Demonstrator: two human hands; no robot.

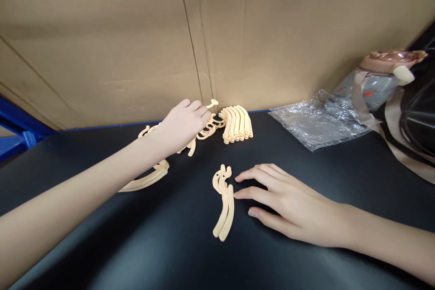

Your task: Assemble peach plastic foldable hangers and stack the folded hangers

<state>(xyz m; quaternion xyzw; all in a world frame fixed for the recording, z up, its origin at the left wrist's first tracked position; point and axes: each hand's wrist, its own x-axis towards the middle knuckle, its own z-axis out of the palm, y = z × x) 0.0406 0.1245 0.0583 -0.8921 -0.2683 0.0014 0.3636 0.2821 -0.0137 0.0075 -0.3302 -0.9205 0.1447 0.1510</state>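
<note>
My left hand [186, 123] reaches over a loose pile of cream plastic pieces near the cardboard. Its fingers are closed on a small cream plastic piece [213, 103], whose flared end sticks out past the fingertips; the rest is hidden. Two curved cream strips with hooked, holed ends [224, 208] lie side by side on the black table [163, 244]. To their right rests my right hand [285, 204], fingers apart, holding nothing, with a fingertip close to the strips. Rings and hooks from the pile [207, 132] show partly behind my left hand.
A neat stack of curved cream strips [237, 123] stands by the cardboard wall [272, 31]. Longer curved pieces [149, 181] lie under my left forearm. At the right are a clear plastic bag [316, 120] and a strapped water bottle [377, 81]. Blue frame bars [20, 122] show at left.
</note>
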